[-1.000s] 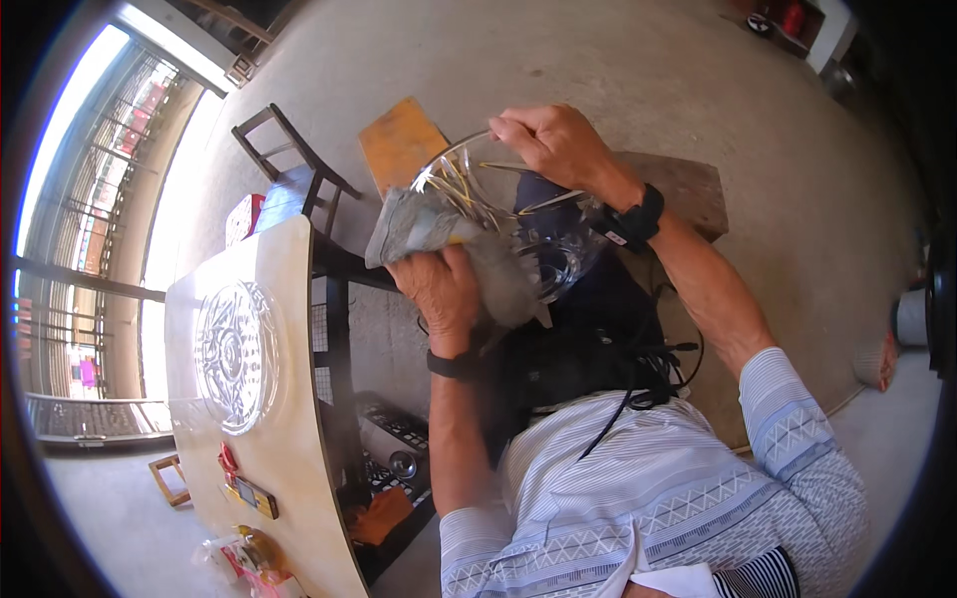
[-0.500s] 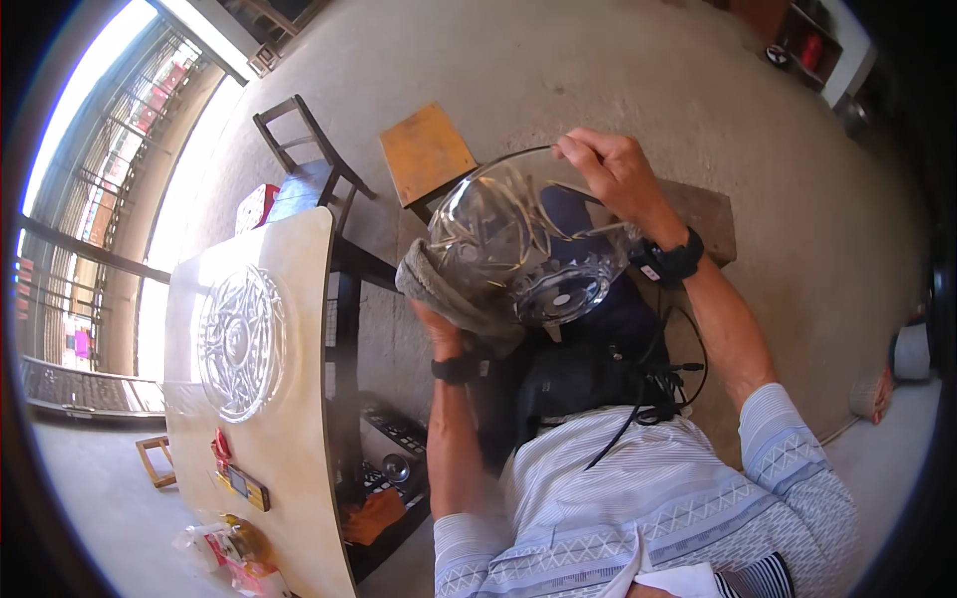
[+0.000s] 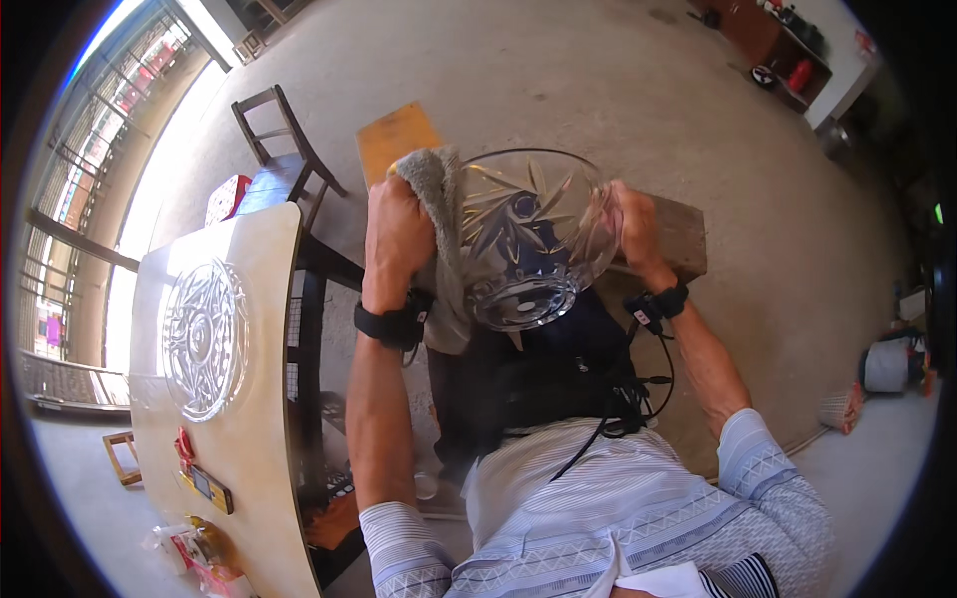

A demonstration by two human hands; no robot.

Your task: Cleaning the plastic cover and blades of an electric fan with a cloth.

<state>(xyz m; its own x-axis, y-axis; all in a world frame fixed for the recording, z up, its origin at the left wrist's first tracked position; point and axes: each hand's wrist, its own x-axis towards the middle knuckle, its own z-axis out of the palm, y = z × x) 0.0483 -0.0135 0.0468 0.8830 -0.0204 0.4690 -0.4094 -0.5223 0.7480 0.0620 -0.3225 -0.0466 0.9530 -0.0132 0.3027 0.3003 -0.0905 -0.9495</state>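
A large clear cut-glass bowl (image 3: 528,214) with a star pattern and a round foot is held up in front of me, tilted. My left hand (image 3: 401,231) is closed around a grey cloth (image 3: 449,261), which hangs down and lies against the bowl's left side near the rim. With fingers curled over the bowl's right side, my right hand (image 3: 636,231) grips the glass. On the table to my left lies a round patterned glass piece (image 3: 204,339), apart from both hands.
The pale table (image 3: 254,429) also bears a yellow phone-like device (image 3: 209,488), a small red item (image 3: 183,447) and a bottle with plastic wrapping (image 3: 207,543). Beyond it stand a dark chair (image 3: 279,179), an orange-topped stool (image 3: 394,140) and a wooden bench (image 3: 678,237).
My left hand has risen with the cloth from low on the bowl to beside its rim. My right hand has moved down along the right side, and the bowl has turned.
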